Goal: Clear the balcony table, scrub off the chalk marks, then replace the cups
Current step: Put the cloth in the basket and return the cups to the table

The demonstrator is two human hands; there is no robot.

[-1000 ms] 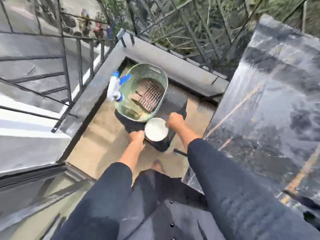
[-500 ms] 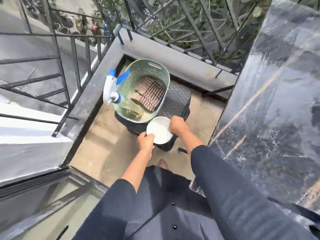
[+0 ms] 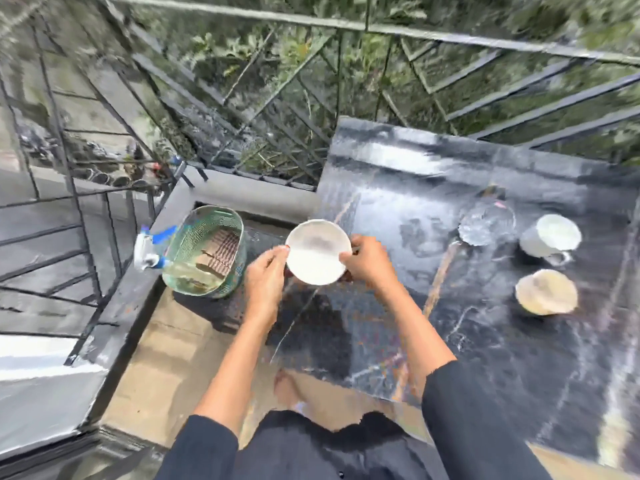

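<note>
— Cup (image 3: pixel 316 251) first: where is it?
— Centre of the frame, white and round, seen from above. I have it over the left edge of the table (image 3: pixel 485 341), between the green basket (image 3: pixel 204 251) and the dark marbled top. Whether its base touches anything I cannot tell; the picture is smeared there.
— And your hands?
— Both are grasping it. My left hand (image 3: pixel 265 277) has its fingertips on the left rim, and my right hand (image 3: pixel 367 259) curls round the right side.
— What else stands on the table?
— Two more at the right of the frame, well apart from mine: a white cup (image 3: pixel 550 235) higher up and a cream cup (image 3: pixel 546 292) just below it. Left of the white one sits a silvery thing (image 3: pixel 485 223), too blurred to name. The tabletop is glossy, with pale streaks across it.
— The basket?
— Left of centre, on a dark stool (image 3: pixel 235 306), with a brown ribbed thing (image 3: pixel 221 252) lying inside. A spray bottle (image 3: pixel 149 247), white with a blue trigger, is at its left rim. A black railing (image 3: pixel 346 81) crosses the upper frame, with greenery beyond it.
</note>
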